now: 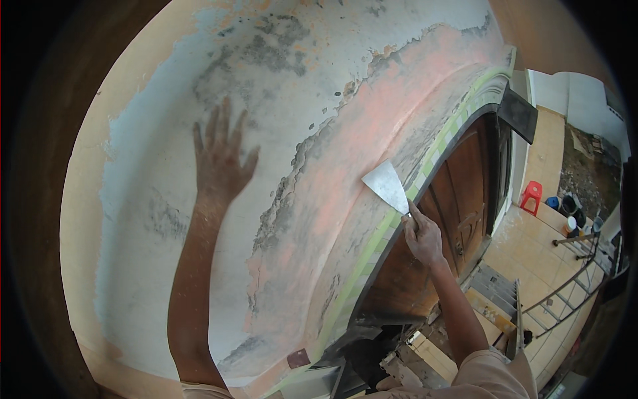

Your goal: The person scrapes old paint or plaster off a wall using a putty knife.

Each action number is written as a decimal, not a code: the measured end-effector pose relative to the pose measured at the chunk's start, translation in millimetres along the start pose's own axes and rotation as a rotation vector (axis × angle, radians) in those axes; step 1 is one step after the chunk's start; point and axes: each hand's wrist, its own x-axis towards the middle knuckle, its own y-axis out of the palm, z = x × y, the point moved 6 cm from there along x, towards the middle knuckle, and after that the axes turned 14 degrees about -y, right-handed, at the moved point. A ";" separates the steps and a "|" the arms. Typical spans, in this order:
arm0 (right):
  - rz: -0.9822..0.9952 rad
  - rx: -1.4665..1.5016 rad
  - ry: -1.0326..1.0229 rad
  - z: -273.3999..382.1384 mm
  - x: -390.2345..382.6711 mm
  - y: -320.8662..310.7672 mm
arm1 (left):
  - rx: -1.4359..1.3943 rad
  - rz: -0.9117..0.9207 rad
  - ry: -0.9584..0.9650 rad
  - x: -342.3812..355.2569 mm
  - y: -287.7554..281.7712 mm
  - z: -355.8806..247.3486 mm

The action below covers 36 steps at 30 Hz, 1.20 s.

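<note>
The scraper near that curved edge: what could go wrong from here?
The scraper in the right hand appears in front of the green-striped band, so a slip might nick it. The ragged plaster edge between the hands looks crumbly; more pieces could flake away. The left hand, spread over the pale wall, is bare, so rough grit might scrape it.

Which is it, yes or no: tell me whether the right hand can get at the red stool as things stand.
Probably not: the right hand grips a scraper, and the red stool stands well away on the tiled floor, seemingly out of reach.
</note>
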 end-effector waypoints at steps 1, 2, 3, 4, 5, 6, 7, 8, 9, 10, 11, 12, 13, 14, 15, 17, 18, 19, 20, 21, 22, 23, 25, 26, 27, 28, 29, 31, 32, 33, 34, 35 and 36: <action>-0.009 0.008 0.022 -0.3 -0.7 -1.9 | -0.006 -0.005 0.004 11.0 1.4 -2.6; -0.018 0.017 0.042 -1.8 -0.5 -2.6 | 0.062 -0.016 -0.049 20.6 2.3 -1.5; -0.024 0.012 0.042 -4.5 1.2 -1.7 | 0.131 -0.028 -0.104 27.8 4.3 -0.2; -0.061 0.012 0.016 -6.3 -0.4 -2.3 | 0.132 -0.032 -0.109 29.3 7.1 -6.2; -0.097 0.013 -0.011 -6.6 -1.6 -3.8 | 0.128 -0.031 -0.107 29.3 8.2 -8.9; -0.098 0.010 -0.009 -6.4 -2.6 -3.9 | 0.124 -0.034 -0.104 29.2 8.2 -11.0; -0.097 0.013 -0.029 -5.0 -1.2 -3.4 | 0.121 -0.040 -0.101 30.7 8.5 -12.9; -0.096 0.017 -0.050 -3.7 -0.2 -3.4 | 0.119 -0.044 -0.100 30.6 8.2 -14.0; -0.100 0.017 -0.051 -4.2 -1.6 -5.2 | 0.127 -0.044 -0.099 28.8 7.5 -14.6; -0.086 0.005 -0.077 -3.6 -3.1 -5.8 | 0.138 -0.045 -0.098 28.1 7.7 -13.9; -0.073 -0.005 -0.104 -2.2 -3.8 -6.1 | 0.141 -0.050 -0.098 28.2 7.6 -14.8; -0.076 -0.003 -0.107 -0.9 -3.6 -7.2 | 0.123 -0.047 -0.097 28.2 7.9 -17.0; -0.103 -0.032 -0.103 0.7 -4.5 -11.3 | 0.105 -0.041 -0.097 27.5 7.7 -17.8; -0.130 -0.061 -0.098 1.4 -5.1 -13.7 | 0.108 -0.041 -0.097 27.4 8.1 -16.9; -0.129 -0.060 -0.099 2.0 -4.5 -12.1 | 0.103 -0.052 -0.086 27.5 8.6 -17.2; -0.177 0.023 -0.107 5.5 -5.1 -14.2 | 0.088 -0.053 -0.073 27.1 8.2 -19.0; -0.173 0.018 -0.101 5.5 -4.3 -14.1 | 0.079 -0.063 -0.065 27.4 5.7 -17.5; -0.168 -0.010 -0.149 8.2 -1.8 -14.3 | 0.065 -0.075 -0.058 27.8 5.0 -16.9; -0.162 -0.039 -0.197 10.4 -0.3 -14.1 | 0.052 -0.070 -0.057 27.2 7.3 -16.4; -0.158 -0.051 -0.190 8.3 -0.6 -13.2 | 0.056 -0.072 -0.063 26.5 10.0 -15.8; -0.125 -0.010 -0.180 6.1 -1.7 -8.8 | 0.063 -0.072 -0.069 25.4 10.9 -16.6; -0.092 0.031 -0.171 4.7 -2.0 -4.8 | 0.051 -0.066 -0.070 24.6 12.9 -20.2; -0.124 0.039 -0.187 7.0 0.7 -6.9 | -0.024 -0.069 -0.035 23.0 14.9 -31.2; -0.104 0.067 -0.192 8.6 2.8 -7.2 | -0.033 -0.065 -0.040 23.8 16.7 -33.7; -0.085 0.094 -0.199 11.5 4.3 -7.3 | -0.056 -0.066 -0.035 25.4 18.4 -36.3; -0.082 0.081 -0.206 12.5 7.5 -9.2 | -0.081 -0.075 -0.034 27.0 20.9 -41.8; -0.078 0.107 -0.145 11.5 11.2 -9.9 | -0.090 -0.082 -0.044 27.2 23.3 -47.2; -0.077 0.121 -0.091 16.2 25.2 -14.0 | -0.101 -0.034 -0.005 27.4 33.8 -66.1; -0.063 0.148 -0.045 23.2 36.4 -15.3 | -0.090 -0.006 0.018 26.0 36.5 -74.3; -0.050 0.176 0.001 29.0 47.6 -15.2 | -0.092 -0.011 0.014 25.2 38.1 -79.4; -0.063 0.153 -0.063 37.7 58.8 -17.9 | -0.135 0.023 0.048 25.2 42.8 -88.9; -0.068 0.146 -0.066 42.4 69.0 -17.3 | -0.177 0.058 0.084 25.2 48.0 -97.6; -0.119 0.099 -0.153 51.4 79.2 -19.2 | -0.218 0.043 0.113 25.3 50.3 -104.7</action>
